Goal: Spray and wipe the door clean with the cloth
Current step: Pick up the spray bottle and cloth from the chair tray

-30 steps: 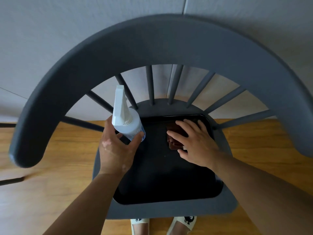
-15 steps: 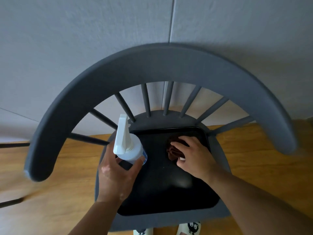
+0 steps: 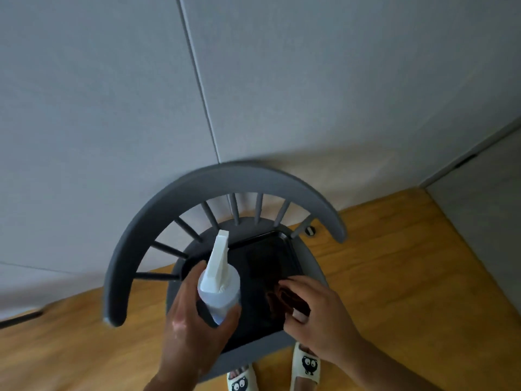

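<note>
My left hand (image 3: 194, 325) grips a white spray bottle (image 3: 218, 283) upright above the chair seat, its nozzle pointing up and away. My right hand (image 3: 315, 317) is closed on a dark brown cloth (image 3: 284, 300), lifted a little off the black tray (image 3: 290, 249) on the seat. Pale grey door panels (image 3: 338, 80) fill the upper view behind the chair, with a vertical seam (image 3: 197, 80) between two of them.
A dark grey spindle-back chair (image 3: 225, 179) stands against the panels, directly in front of me. The floor (image 3: 394, 263) is light wood. My feet in white cartoon slippers (image 3: 307, 365) show below the seat. Another grey panel (image 3: 485, 207) stands at right.
My head has risen and tilted up, so the chair looks smaller and more panel shows. My right hand closed on the cloth and drew it toward me off the tray. The bottle stayed in my left hand.
</note>
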{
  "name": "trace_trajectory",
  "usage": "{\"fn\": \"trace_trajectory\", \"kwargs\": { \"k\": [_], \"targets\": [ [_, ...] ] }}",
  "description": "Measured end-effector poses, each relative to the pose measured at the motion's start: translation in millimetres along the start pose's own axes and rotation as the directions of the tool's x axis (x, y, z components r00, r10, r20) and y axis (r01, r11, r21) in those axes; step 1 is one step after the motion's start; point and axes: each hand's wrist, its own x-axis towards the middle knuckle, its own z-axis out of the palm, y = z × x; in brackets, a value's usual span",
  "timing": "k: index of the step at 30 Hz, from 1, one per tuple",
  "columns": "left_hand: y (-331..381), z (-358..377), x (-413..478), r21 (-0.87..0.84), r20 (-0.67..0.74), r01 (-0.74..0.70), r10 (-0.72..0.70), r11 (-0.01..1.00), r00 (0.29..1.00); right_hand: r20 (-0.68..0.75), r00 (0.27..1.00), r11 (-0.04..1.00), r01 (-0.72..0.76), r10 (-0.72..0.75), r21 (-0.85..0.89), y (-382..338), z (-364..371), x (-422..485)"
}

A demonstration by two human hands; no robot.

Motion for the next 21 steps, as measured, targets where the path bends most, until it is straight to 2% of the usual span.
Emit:
{"fn": "trace_trajectory", "kwargs": {
  "k": [5, 11, 16, 21],
  "targets": [
    [83, -40, -15, -0.092, 0.071, -0.199, 0.205, 0.976, 0.976, -0.170, 0.981, 0.988, -0.070, 0.092, 0.135, -53, -67, -64],
    [161, -61, -30, -0.114, 0.141, -0.367, 0.381, 0.923, 0.914, -0.332, 0.931, 0.983, -0.109, 0.152, 0.145, -93, -131, -128],
    [200, -56, -47, -0.188, 0.217, -0.417, 0.451, 0.889, 0.865, -0.501, 0.846, 0.979, -0.107, 0.181, 0.174, -103, -160, -187],
    [245, -44, -74, -0.292, 0.282, -0.460, 0.535, 0.839, 0.797, -0.586, 0.773, 0.967, -0.148, 0.243, 0.206, -92, -172, -242]
  ]
}}
